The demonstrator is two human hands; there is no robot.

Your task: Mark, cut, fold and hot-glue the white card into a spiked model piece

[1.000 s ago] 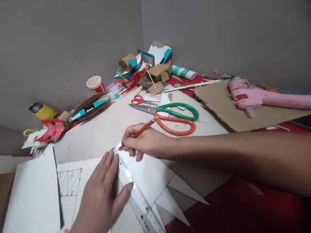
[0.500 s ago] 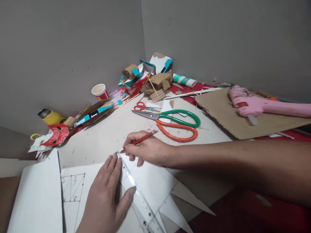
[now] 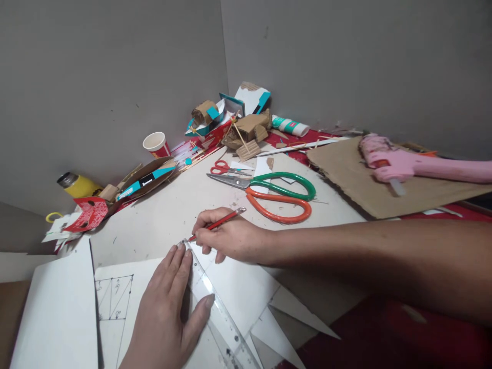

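Note:
My left hand (image 3: 166, 312) lies flat, fingers spread, pressing a clear plastic ruler (image 3: 223, 322) onto white paper (image 3: 234, 287) bearing a pencilled grid of triangles (image 3: 114, 297). My right hand (image 3: 230, 237) grips a red pencil (image 3: 219, 223) with its tip at the ruler's far end, near my left fingertips. Cut white paper triangles (image 3: 300, 312) lie just right of the ruler.
Large scissors with green and orange handles (image 3: 279, 195) and small red scissors (image 3: 225, 168) lie beyond my right hand. A pink glue gun (image 3: 403, 161) rests on brown cardboard (image 3: 369, 179). Cardboard scraps (image 3: 246, 128), a glue bottle (image 3: 290, 125), a paper cup (image 3: 156, 144) and a yellow flask (image 3: 77, 185) line the wall.
Both hands hold the same pose on ruler and pencil; the pencil tip stays at the ruler's far end. Only the view has shifted slightly.

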